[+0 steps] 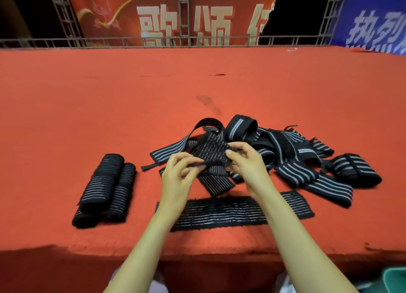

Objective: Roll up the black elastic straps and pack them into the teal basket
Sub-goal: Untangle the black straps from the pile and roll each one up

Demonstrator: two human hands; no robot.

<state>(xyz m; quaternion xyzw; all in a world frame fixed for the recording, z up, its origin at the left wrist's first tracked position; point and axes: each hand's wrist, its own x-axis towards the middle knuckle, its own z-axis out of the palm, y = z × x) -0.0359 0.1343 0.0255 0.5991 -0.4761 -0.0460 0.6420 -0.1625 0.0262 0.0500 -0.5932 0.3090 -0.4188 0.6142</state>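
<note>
A black elastic strap with thin white lines (212, 151) is held up over the red table between both hands. My left hand (178, 174) pinches its near left edge, and my right hand (246, 163) pinches its right side. A loose pile of black straps with grey stripes (285, 152) lies behind and to the right. Two rolled straps (107, 187) lie side by side at the left. One strap lies flat (230, 211) under my forearms. A teal basket corner (393, 279) shows at the bottom right, below the table edge.
The red cloth table (131, 95) stretches far back to a metal railing (197, 41). Red and blue banners hang behind it. The table's front edge (87, 248) runs just below the flat strap.
</note>
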